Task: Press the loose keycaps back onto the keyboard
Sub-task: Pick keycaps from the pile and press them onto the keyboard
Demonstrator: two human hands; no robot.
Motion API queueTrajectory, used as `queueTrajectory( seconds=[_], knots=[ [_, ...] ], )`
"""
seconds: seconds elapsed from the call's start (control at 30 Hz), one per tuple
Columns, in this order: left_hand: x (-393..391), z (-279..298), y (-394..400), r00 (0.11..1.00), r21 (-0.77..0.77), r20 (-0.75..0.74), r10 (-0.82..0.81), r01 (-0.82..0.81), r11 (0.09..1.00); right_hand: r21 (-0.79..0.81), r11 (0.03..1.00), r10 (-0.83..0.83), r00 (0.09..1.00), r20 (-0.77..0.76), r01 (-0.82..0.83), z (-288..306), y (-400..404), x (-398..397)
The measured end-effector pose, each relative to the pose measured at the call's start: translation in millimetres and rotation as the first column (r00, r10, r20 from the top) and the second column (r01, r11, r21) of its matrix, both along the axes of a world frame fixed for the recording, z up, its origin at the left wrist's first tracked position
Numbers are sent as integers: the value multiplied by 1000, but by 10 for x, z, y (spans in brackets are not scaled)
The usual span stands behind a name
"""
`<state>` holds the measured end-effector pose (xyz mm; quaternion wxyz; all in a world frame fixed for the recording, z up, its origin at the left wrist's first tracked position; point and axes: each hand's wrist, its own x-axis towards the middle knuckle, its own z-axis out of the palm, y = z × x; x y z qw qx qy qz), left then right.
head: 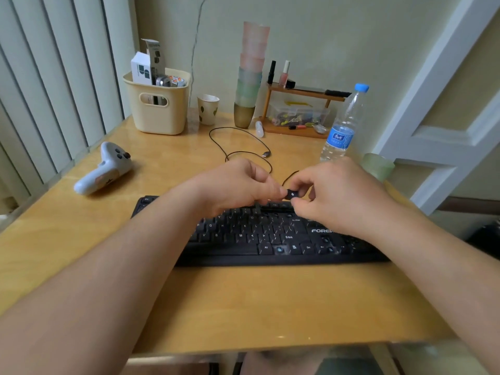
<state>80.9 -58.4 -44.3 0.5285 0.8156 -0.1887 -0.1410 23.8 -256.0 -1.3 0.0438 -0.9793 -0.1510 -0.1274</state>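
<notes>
Centre frame, left hand and right hand jointly pinch keycap above keyboard; orient legend upright, align over bare socket, press squarely

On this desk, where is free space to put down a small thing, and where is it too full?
Free: the wide strip of desk between the keyboard and the near edge, and the patch between the white controller and the black cable. Crowded: the back edge, with the cream basket, cup stack, wooden rack and water bottle.
</notes>
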Motion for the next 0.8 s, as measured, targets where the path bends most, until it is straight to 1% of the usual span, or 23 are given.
queueTrajectory(
  seconds=[0.07, 0.1, 0.17, 0.23, 0.43, 0.67, 0.8],
  knots=[
    [11, 17, 69, 994, 113, 102, 37, -49, 992, 29, 999, 20, 989, -144, -16, -44, -28, -22],
    [23, 23, 88, 985, 136, 158, 68, -90, 987, 29, 999, 38, 975, -217, -33, -80, -29, -44],
    [49, 10, 92, 970, 124, 215, 110, -139, 983, 18, 997, 81, 942, -327, -80, -179, -10, -83],
    [62, -15, 78, 965, 95, 228, 132, -157, 983, 17, 994, 106, 919, -379, -108, -254, 29, -117],
    [110, -70, 60, 954, 76, 279, 112, -139, 987, -3, 992, 114, 925, -361, -124, -267, 76, -140],
    [118, -80, 52, 940, 72, 326, 97, -127, 989, -129, 982, 94, 954, -286, -135, -299, 96, -189],
    [123, -87, 46, 938, 94, 338, 83, -122, 988, -173, 976, 81, 956, -281, -134, -278, 122, -207]
  ],
)
